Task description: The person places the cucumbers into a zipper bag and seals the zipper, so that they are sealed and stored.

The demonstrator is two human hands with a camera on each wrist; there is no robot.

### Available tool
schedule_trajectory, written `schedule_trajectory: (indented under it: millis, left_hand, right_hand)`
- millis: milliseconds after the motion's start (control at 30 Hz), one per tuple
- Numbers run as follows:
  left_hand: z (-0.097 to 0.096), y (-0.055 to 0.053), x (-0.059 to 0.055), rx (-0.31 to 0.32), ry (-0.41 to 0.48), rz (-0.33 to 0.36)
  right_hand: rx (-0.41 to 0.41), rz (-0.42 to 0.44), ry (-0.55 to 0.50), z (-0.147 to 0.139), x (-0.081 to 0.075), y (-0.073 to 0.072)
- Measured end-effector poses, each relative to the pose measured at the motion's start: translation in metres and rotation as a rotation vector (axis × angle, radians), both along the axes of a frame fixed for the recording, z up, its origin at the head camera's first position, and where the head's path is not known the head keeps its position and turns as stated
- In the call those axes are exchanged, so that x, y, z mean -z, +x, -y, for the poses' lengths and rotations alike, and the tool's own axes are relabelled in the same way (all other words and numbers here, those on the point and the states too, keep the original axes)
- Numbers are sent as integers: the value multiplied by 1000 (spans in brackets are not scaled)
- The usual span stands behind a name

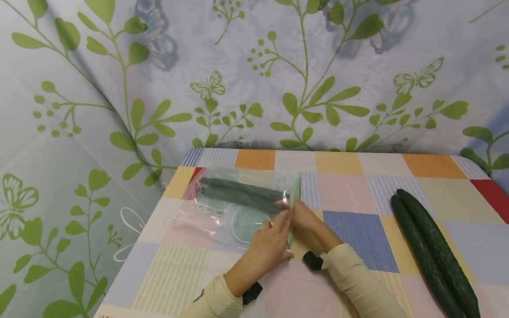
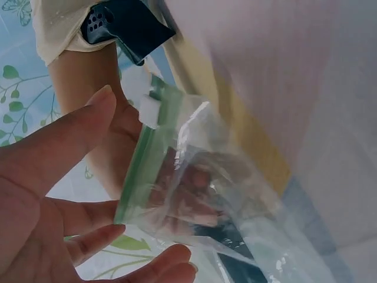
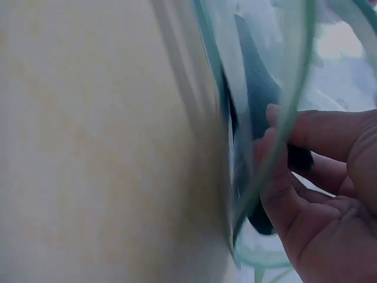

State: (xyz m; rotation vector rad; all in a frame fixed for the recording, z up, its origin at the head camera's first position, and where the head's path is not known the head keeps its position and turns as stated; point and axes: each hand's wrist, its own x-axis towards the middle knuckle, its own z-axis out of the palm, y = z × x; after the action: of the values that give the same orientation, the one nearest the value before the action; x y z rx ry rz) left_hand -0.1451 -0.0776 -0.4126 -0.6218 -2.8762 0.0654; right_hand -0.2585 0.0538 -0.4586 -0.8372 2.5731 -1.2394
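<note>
At the left, a clear zip bag point(image 1: 218, 229) lay on the patchwork tablecloth point(image 1: 359, 240). It had pale green pictures point(image 1: 246, 224) on it, and two long cucumbers point(image 1: 242, 193) were inside. They lay side by side, going left to right the long way, with their right ends a bit nearer. Those right ends were by the bag's mouth, which faced right and had a green zip strip point(image 1: 295, 191). The left wrist view showed a small white slider point(image 2: 149, 112) on the strip.

The left hand point(image 1: 267, 240) was at the near part of the mouth. Its fingers were mostly straight and touched the green strip. Just to the right and a little farther, the right hand point(image 1: 299, 215) reached into the mouth. Its fingers were bent and showed through the plastic. The bagged cucumbers lay to its left, and it was the hand nearer their ends. I could not tell if it was gripping them, as the plastic got in the way.

Well apart on the right, two more cucumbers point(image 1: 440, 247) lay side by side on the cloth. These ran from near to far, with the far ends leaning left. The right arm point(image 1: 358, 276) was nearer to them.
</note>
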Motion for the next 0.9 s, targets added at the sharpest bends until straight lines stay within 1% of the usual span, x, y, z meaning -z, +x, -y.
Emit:
schedule_trajectory:
  millis: [100, 167, 267, 367, 467, 633, 700, 800, 900]
  left_hand:
    - [-2, 1, 2, -20, -39, -6]
    - [-2, 2, 3, -34, -69, -1]
    - [-4, 2, 5, -52, -101, 25]
    - [-5, 2, 8, -60, -119, 56]
    - [-6, 5, 12, -69, -120, 54]
    - [-6, 12, 16, -99, -99, 40]
    - [-6, 15, 17, -94, -93, 39]
    - [-6, 17, 17, -73, -105, 4]
    - [-5, 18, 17, -35, -125, -77]
  right_hand:
    - [62, 88, -12, -3, 0, -2]
    - [82, 110, 8, -5, 0, -3]
    - [88, 90, 14, -7, 0, -5]
    - [84, 65, -15, -8, 1, -6]
    - [86, 71, -28, -11, 0, -4]
    - [87, 94, -41, -15, -2, -2]
    - [96, 106, -45, -16, -2, -1]
    - [107, 116, -45, -18, -1, -1]
    - [135, 112, -32, -20, 1, -3]
